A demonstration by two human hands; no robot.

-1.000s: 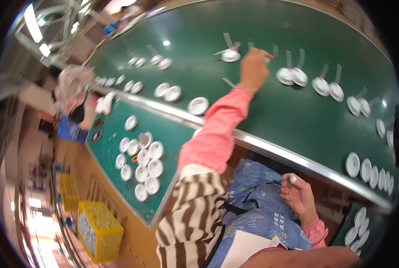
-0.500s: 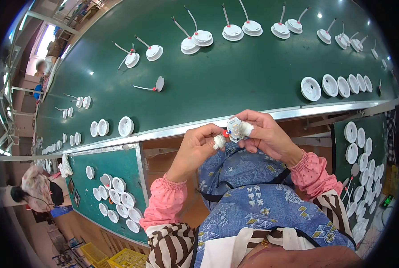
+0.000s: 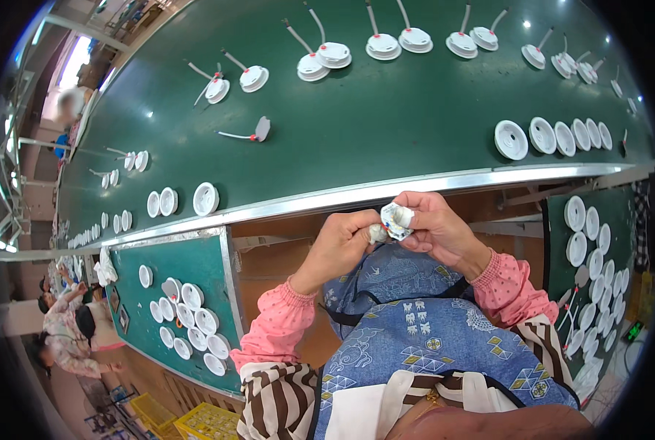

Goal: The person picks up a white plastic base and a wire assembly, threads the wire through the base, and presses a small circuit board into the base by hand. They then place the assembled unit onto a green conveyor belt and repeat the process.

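Just in front of the table's metal edge, my left hand (image 3: 336, 253) and my right hand (image 3: 445, 233) meet over a small white circuit board (image 3: 396, 213) with red and blue bits on it. The right fingers and thumb pinch it from the right. On its left side, my left thumb and forefinger are pressed together; the tiny part between them is mostly hidden. White coverings wrap some fingertips. Nearest on the green table (image 3: 357, 125) are a white round lamp housing (image 3: 205, 199) and a grey disc (image 3: 263, 130) with a wire and red joint.
Wired white lamp bases (image 3: 383, 47) line the table's far part. Open white housings (image 3: 511, 140) stand in a row at right. Side boards hold more white cups (image 3: 206, 321) at left and right. Yellow crates (image 3: 208, 422) sit lower left. Co-workers (image 3: 78, 330) are at far left.
The circuit board has turned and tilted between my fingers. My left hand has shifted right, closer to my right hand. At far left, co-workers have changed position.
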